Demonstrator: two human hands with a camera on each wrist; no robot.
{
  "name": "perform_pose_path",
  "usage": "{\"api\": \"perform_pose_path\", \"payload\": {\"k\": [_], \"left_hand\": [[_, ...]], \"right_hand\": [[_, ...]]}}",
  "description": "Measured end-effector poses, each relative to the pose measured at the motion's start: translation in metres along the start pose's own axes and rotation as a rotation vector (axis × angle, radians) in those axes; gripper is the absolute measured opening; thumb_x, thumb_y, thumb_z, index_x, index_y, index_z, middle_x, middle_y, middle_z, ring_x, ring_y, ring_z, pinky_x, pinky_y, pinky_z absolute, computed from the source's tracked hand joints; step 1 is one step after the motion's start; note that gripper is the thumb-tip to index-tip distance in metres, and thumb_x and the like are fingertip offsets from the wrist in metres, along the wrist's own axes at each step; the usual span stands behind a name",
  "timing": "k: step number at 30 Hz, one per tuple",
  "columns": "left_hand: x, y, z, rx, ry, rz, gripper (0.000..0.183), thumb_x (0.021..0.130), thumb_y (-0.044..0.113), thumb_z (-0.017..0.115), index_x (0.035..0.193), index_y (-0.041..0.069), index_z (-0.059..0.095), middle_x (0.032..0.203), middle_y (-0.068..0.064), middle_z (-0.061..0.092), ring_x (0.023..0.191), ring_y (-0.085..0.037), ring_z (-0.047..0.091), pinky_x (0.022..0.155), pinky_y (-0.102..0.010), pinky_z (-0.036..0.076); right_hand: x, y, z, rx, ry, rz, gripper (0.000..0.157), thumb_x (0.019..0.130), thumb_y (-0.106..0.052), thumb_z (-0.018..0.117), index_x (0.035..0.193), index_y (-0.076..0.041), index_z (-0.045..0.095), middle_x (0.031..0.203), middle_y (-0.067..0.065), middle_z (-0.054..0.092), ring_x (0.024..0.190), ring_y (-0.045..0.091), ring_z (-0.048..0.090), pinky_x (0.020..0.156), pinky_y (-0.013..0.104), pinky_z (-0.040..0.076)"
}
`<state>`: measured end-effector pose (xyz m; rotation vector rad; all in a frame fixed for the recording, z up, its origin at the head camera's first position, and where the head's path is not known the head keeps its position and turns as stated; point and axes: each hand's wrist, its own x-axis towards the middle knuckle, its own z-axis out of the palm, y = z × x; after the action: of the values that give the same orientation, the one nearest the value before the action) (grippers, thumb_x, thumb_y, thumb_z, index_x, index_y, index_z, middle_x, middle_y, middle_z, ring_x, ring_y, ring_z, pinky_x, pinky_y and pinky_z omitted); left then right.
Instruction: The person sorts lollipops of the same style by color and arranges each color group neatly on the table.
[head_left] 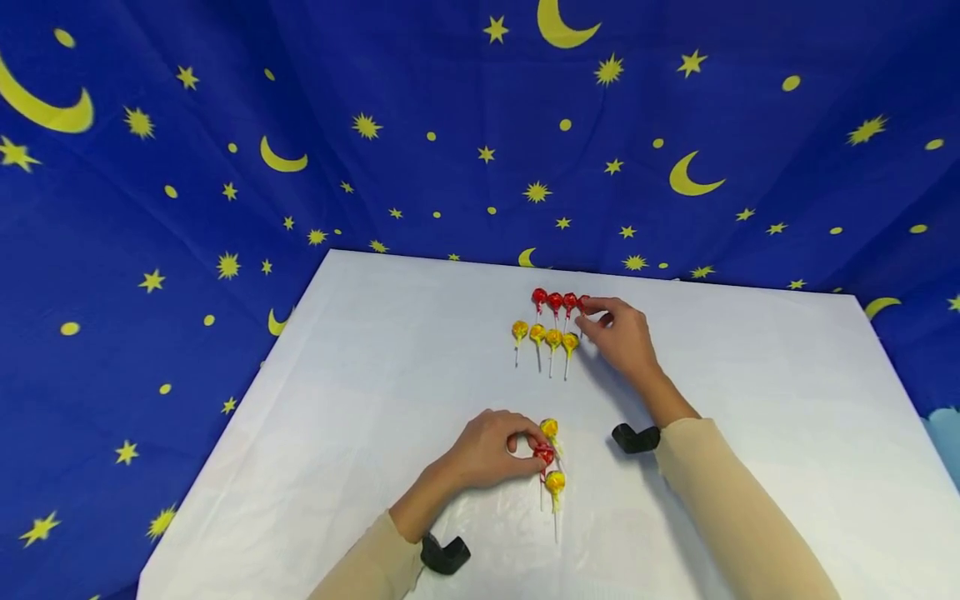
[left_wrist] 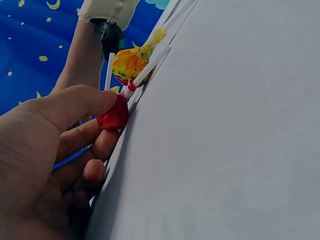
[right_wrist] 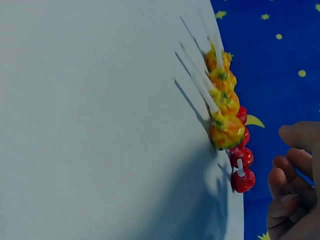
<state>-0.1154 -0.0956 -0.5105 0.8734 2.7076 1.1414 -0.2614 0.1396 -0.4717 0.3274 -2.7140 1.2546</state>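
My left hand (head_left: 487, 450) pinches a red-wrapped lollipop (head_left: 544, 454) between thumb and fingers; in the left wrist view the thumb presses on its red wrapper (left_wrist: 116, 114). One yellow lollipop (head_left: 555, 482) lies just nearer to me, and another yellow lollipop (head_left: 550, 427) just beyond. Farther back, my right hand (head_left: 621, 337) hovers at the right end of a row of several red lollipops (head_left: 555, 302). The right wrist view shows a gap between its loosely bent fingers and the end red lollipop (right_wrist: 243, 181). In front of the red row lie several yellow lollipops (head_left: 553, 338), side by side.
The lollipops lie on a white table (head_left: 360, 358). A blue cloth (head_left: 450, 100) with yellow moons and stars hangs behind it and along the left. Each wrist carries a black strap piece, seen at the right cuff (head_left: 635, 438) and left cuff (head_left: 445, 555).
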Motion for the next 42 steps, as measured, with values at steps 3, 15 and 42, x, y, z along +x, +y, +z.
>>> {"api": "perform_pose_path", "payload": {"k": [3,15,42], "left_hand": [[0.002,0.0,-0.001,-0.001,-0.001,0.005,0.019,0.082,0.037,0.075,0.099,0.029,0.072,0.081,0.02,0.061,0.063,0.004,0.045,0.067,-0.022,0.037],[0.004,0.001,0.0,-0.03,-0.016,0.023,0.02,0.082,0.036,0.075,0.1,0.028,0.072,0.082,0.019,0.062,0.064,0.002,0.047,0.067,-0.022,0.038],[-0.002,0.001,0.0,-0.072,0.017,0.023,0.019,0.082,0.031,0.076,0.099,0.025,0.072,0.082,0.016,0.061,0.063,0.0,0.046,0.066,-0.024,0.038]], "right_hand": [[-0.009,-0.002,-0.003,-0.005,-0.006,-0.023,0.035,0.087,-0.025,0.071,0.116,-0.005,0.068,0.102,0.008,0.066,0.081,0.021,0.057,0.066,0.035,0.046],[-0.047,-0.009,-0.008,-0.046,-0.069,-0.134,0.031,0.086,-0.024,0.073,0.112,-0.006,0.07,0.096,0.004,0.066,0.076,0.016,0.056,0.064,0.035,0.043],[-0.151,-0.038,-0.002,-0.02,-0.26,-0.261,0.018,0.084,-0.024,0.076,0.101,-0.02,0.071,0.095,-0.015,0.062,0.074,0.0,0.055,0.062,0.024,0.046]]}}
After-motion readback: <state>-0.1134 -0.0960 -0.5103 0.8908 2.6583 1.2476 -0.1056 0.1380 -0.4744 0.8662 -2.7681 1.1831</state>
